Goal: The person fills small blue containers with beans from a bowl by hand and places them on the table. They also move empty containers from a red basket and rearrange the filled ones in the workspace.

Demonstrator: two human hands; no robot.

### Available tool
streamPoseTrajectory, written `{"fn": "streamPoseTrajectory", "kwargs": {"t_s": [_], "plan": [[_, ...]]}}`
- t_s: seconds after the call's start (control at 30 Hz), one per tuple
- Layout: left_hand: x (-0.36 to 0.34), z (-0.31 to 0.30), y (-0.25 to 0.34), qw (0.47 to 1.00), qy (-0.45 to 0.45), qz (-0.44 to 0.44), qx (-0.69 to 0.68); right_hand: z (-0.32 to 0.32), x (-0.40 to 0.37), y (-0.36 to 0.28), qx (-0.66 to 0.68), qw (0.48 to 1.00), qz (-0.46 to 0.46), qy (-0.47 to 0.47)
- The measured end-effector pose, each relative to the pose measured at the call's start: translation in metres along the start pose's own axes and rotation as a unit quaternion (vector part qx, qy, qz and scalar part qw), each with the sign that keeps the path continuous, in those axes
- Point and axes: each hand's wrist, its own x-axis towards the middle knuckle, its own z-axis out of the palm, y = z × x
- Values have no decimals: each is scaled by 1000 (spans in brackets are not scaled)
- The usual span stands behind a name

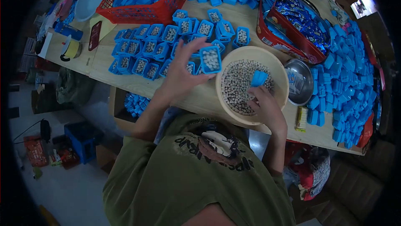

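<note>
My left hand [186,65] grips a small blue plastic box [211,60] by its sides, with pale bead-like pieces inside it. It is held just left of a cream basin [284,80] full of small round pale beads [240,86]. Over the basin, my right hand [264,101] is closed on a small blue scoop-like piece [259,78] that touches the beads. Its exact kind I cannot make out. Many filled blue boxes [150,47] stand in rows on the table left of the basin.
A red basket [138,15] of blue boxes stands at the back left. Right of the basin are a metal bowl [307,75], a red tin [267,34] of blue wrappers and a large pile of blue boxes [344,71]. A yellow cup [73,49] sits at far left.
</note>
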Motion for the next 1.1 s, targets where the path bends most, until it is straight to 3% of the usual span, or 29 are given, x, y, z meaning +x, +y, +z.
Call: {"fn": "streamPoseTrajectory", "kwargs": {"t_s": [0.07, 0.23, 0.33, 0.63, 0.77, 0.83, 0.87, 0.93, 1.1], "plan": [[-12, -15, -8, 999, -13, -14, 47, 2, -1, 0, 18, 1000, 15, -21], [-39, -25, -33, 975, -42, -48, 213, 6, 1, 4, -114, 992, -11, -56], [-45, -26, -41, 959, -56, -50, 273, 10, 4, -3, -97, 992, -16, -79], [-39, -21, -26, 938, -61, -54, 337, 31, 26, -7, -105, 987, -8, -120], [-19, -8, -5, 940, -26, 9, 341, 36, 25, 7, -84, 989, 15, -118], [5, 12, 1, 957, -68, 130, 250, 30, 22, 15, -58, 989, 2, -136], [16, 25, 4, 957, -69, 134, 248, 23, 18, 14, -59, 989, 5, -133], [37, 55, 8, 957, -192, 162, 143, 4, 7, 6, -19, 996, 17, -89], [61, 132, -3, 924, -303, 173, 159, -28, -2, 13, -20, 999, 20, 33]]}}
